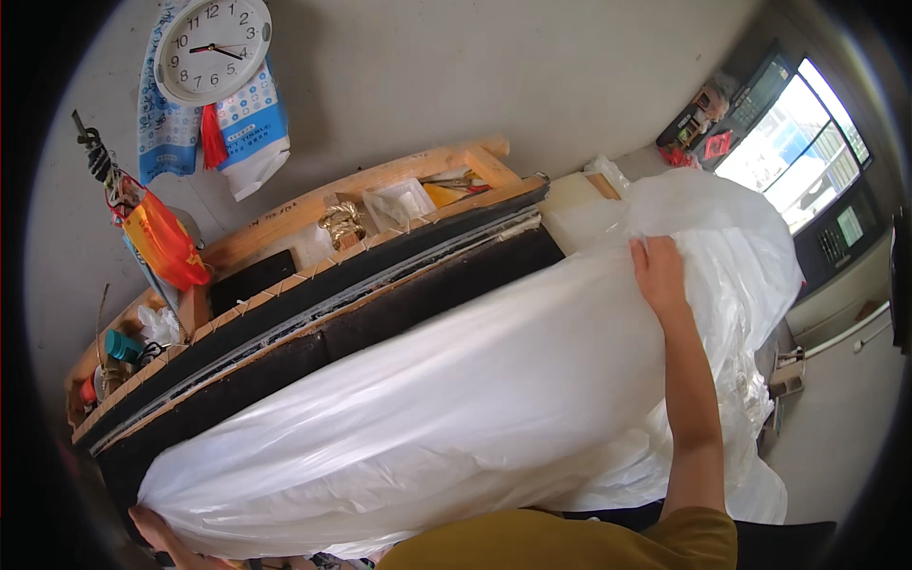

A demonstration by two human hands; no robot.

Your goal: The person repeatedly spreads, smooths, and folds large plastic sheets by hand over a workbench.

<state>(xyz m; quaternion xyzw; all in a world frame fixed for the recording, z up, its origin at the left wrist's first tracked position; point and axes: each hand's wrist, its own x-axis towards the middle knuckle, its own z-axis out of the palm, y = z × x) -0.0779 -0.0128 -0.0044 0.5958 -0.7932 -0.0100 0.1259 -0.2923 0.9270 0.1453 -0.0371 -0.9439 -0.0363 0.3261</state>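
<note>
A large translucent white plastic sheet [456, 380] stretches across a black bench top [313, 347], from lower left to upper right. My left hand [160, 534] grips its near-left corner, the fingers partly under the film. On the far right part, my right hand [659, 271] has its fingers bent over the sheet's far edge, pressed together. Between both hands the film is drawn fairly taut, with long creases. Beyond my right hand it bunches into loose folds and hangs down on the right.
Along the bench's back runs a wooden trough [380, 180] holding gold-coloured chain [342, 224], a white tray [399, 204] and small items. A wall clock [213, 49], blue-and-white tissue packs [249, 142] and an orange packet [163, 242] hang at left. A bright window [798, 142] stands at far right.
</note>
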